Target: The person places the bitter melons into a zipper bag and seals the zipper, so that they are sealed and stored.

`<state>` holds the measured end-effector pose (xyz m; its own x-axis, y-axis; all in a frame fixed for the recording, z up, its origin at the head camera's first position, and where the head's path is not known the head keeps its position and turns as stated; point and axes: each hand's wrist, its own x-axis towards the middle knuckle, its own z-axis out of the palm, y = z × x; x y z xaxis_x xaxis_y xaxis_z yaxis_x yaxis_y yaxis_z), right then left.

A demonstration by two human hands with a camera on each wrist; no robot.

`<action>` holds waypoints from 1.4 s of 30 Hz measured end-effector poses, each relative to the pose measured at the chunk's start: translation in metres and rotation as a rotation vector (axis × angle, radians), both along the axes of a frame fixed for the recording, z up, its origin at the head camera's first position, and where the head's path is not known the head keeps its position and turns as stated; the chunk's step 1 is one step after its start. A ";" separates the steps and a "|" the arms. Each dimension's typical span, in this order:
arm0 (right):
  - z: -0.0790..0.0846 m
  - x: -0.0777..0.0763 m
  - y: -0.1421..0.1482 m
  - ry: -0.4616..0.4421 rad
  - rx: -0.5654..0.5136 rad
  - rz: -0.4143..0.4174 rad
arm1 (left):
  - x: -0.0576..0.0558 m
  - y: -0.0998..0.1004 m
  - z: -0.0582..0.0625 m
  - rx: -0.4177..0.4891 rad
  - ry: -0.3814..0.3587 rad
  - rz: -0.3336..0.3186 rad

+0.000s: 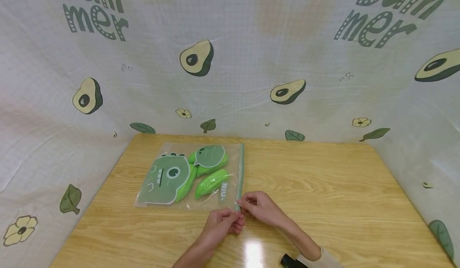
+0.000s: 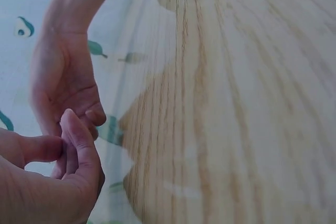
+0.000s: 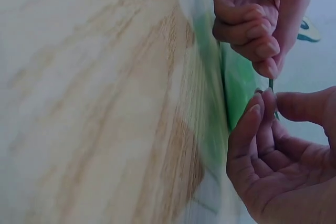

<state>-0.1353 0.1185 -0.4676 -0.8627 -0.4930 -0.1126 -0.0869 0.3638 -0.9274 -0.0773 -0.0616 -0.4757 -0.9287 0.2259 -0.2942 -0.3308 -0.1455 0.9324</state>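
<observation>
A clear zip bag (image 1: 161, 188) with a green one-eyed monster print lies flat on the table, its green zip strip (image 1: 241, 172) along the right side. Inside show several bright green, elongated pieces (image 1: 212, 183), partly hidden by the print. My left hand (image 1: 220, 225) pinches the near corner of the bag at the lower end of the strip. Just beyond it, my right hand (image 1: 261, 209) pinches the same strip between thumb and finger. In the right wrist view, a thin green edge runs between the fingertips of both hands.
The wooden table (image 1: 316, 188) extends to the right of the bag. White cloth (image 1: 244, 60) printed with avocados and leaves hangs behind and along both sides. A black device (image 1: 292, 261) sits at my right wrist by the sleeve.
</observation>
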 end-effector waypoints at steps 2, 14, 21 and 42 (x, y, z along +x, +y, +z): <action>-0.001 -0.001 0.000 0.014 0.009 -0.003 | 0.000 0.000 0.000 0.000 0.000 -0.002; -0.005 -0.014 0.001 0.072 0.027 -0.034 | 0.001 0.000 -0.002 0.003 0.000 -0.017; -0.005 -0.017 0.002 0.050 -0.035 -0.050 | 0.001 0.001 -0.002 -0.002 -0.007 -0.022; -0.007 -0.038 -0.005 0.092 0.014 -0.130 | 0.001 -0.001 -0.004 -0.006 -0.012 -0.032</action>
<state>-0.1733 0.1132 -0.4744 -0.9262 -0.3753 -0.0366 -0.1223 0.3908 -0.9123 -0.0765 -0.0621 -0.4800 -0.9175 0.2536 -0.3065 -0.3461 -0.1291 0.9293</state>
